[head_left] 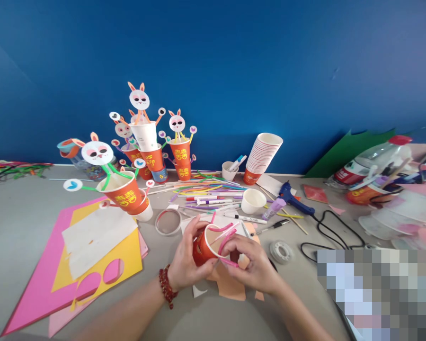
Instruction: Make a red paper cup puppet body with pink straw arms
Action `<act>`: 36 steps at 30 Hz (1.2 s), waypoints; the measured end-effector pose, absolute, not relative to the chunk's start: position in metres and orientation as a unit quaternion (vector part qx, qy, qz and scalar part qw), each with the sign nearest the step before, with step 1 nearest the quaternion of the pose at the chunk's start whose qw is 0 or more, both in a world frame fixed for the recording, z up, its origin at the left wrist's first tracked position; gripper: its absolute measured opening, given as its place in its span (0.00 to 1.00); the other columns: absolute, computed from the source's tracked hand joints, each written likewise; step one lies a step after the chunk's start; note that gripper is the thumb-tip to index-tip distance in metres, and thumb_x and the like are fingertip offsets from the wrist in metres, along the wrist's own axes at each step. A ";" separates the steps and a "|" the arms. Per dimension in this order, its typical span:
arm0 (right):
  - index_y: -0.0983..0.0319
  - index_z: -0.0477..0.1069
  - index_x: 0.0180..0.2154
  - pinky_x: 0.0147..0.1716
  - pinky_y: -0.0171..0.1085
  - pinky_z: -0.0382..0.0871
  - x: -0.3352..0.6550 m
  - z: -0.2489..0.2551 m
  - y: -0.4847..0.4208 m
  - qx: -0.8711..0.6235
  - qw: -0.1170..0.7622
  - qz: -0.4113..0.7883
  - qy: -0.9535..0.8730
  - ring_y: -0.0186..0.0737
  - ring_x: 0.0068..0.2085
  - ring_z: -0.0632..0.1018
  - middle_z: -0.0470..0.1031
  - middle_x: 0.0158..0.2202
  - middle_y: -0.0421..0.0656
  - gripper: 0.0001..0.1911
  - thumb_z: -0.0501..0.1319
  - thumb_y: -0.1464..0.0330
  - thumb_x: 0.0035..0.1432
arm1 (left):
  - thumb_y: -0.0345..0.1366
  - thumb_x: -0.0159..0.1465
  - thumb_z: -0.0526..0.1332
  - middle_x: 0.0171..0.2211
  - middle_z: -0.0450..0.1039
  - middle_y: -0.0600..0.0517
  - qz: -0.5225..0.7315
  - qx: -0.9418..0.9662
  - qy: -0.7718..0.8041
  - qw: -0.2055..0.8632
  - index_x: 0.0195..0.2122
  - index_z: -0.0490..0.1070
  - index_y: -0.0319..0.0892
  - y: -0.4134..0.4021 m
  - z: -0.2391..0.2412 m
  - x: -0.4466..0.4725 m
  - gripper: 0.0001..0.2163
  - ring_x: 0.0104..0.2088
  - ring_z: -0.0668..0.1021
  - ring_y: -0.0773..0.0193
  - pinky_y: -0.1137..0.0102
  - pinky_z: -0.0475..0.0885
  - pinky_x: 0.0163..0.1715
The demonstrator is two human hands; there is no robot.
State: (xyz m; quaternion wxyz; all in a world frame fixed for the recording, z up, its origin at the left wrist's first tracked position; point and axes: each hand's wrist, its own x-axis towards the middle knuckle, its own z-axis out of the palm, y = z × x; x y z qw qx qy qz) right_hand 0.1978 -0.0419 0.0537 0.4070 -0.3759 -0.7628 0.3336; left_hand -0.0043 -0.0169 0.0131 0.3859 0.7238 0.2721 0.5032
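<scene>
My left hand is wrapped round a red paper cup, which is tilted with its open mouth toward my right hand. Several pink pipe cleaners stick out over the cup's white rim. At the near side of that rim, my right hand pinches one pink pipe cleaner between thumb and fingers. Part of the cup is covered by my fingers. Peach paper scraps lie on the table beneath both hands.
Finished rabbit cups stand at the left behind coloured paper sheets. A stack of cups, markers and a blue glue gun lie further back. Clear tape and a black cable are at the right.
</scene>
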 end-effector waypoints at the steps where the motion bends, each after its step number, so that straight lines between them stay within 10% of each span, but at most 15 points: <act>1: 0.59 0.70 0.34 0.27 0.31 0.69 0.198 0.053 -0.042 -0.377 0.406 0.334 -0.763 0.33 0.27 0.75 0.76 0.32 0.40 0.07 0.62 0.75 0.52 | 0.34 0.58 0.66 0.58 0.63 0.40 0.502 0.724 0.272 0.386 0.69 0.41 0.47 -0.017 0.012 -0.005 0.43 0.57 0.71 0.47 0.50 0.68 0.57; 36: 0.59 0.70 0.36 0.28 0.32 0.71 0.197 0.053 -0.043 -0.340 0.423 0.336 -0.770 0.35 0.30 0.76 0.76 0.35 0.42 0.06 0.62 0.74 0.56 | 0.36 0.56 0.68 0.56 0.64 0.40 0.524 0.715 0.288 0.363 0.69 0.42 0.45 -0.020 0.015 -0.003 0.44 0.56 0.72 0.47 0.51 0.69 0.55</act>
